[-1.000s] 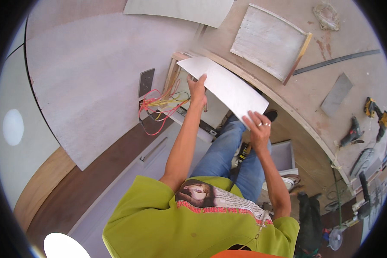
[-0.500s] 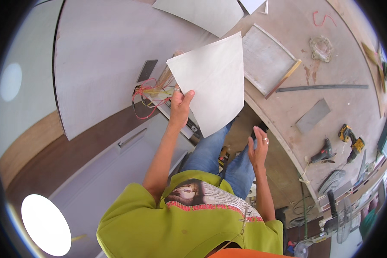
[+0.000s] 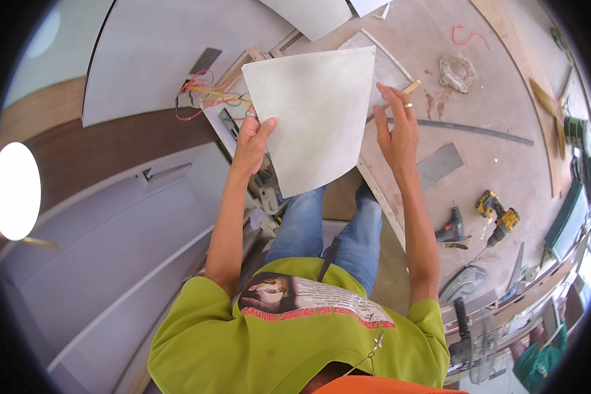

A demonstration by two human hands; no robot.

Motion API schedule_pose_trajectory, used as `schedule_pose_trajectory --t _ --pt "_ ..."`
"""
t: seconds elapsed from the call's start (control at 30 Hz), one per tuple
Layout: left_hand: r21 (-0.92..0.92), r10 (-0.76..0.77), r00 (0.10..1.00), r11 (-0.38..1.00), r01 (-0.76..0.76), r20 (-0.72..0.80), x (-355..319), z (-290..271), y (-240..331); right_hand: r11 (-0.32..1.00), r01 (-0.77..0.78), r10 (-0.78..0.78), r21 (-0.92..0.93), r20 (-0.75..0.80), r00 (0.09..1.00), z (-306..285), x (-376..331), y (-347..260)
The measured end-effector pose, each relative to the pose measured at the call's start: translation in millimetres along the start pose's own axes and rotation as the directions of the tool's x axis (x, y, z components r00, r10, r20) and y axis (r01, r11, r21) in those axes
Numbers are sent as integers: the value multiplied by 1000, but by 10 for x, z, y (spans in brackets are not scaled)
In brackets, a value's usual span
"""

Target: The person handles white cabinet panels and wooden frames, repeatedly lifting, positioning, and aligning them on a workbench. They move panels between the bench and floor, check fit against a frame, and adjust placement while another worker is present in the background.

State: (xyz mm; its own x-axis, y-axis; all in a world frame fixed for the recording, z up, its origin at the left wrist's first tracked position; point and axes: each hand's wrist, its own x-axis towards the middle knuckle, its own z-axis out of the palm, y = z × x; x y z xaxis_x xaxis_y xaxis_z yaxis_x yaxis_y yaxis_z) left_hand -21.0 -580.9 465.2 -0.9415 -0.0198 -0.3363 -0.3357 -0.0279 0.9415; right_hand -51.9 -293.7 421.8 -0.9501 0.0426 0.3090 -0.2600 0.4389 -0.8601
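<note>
A white flat sheet (image 3: 312, 121) is held up in front of my body. My left hand (image 3: 251, 144) grips its left edge, thumb on the near face and the other fingers mostly hidden behind. Just off the sheet's right side is my right hand (image 3: 399, 128), its fingers apart and nothing in them. Beyond that hand, a shallow framed panel (image 3: 394, 65) lies on the workbench, partly covered by the sheet. Red and yellow wires (image 3: 207, 93) stick out near a cabinet opening left of my left hand.
On the workbench (image 3: 486, 157) to the right lie a grey plate (image 3: 441, 164), a long dark strip (image 3: 469, 128), a coil of cord (image 3: 457, 72) and power drills (image 3: 499, 213). A fan (image 3: 482, 341) stands at lower right, near a person in green (image 3: 538, 364). Drawer fronts (image 3: 131, 217) line the left.
My right hand has risen from beside my leg to the sheet's right side. The view has turned, and the sheet has tilted more upright in my left hand.
</note>
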Motion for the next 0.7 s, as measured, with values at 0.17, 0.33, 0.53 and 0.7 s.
schedule_pose_trajectory --t 0.17,0.33,0.53,0.7 --pt "-73 26 998 997 -30 -55 -574 8 41 982 180 -178 -58 38 983 24 247 -343" --pt "125 -15 993 992 30 -121 -1283 -73 -304 958 286 -268 24 426 864 192 80 -561" --pt "207 0 956 976 64 -294 -2261 41 -867 999 46 -38 9 722 690 221 -842 -507" --pt "268 20 892 957 114 -452 -2911 254 -1150 997 11 56 -81 783 620 271 -1439 -166"
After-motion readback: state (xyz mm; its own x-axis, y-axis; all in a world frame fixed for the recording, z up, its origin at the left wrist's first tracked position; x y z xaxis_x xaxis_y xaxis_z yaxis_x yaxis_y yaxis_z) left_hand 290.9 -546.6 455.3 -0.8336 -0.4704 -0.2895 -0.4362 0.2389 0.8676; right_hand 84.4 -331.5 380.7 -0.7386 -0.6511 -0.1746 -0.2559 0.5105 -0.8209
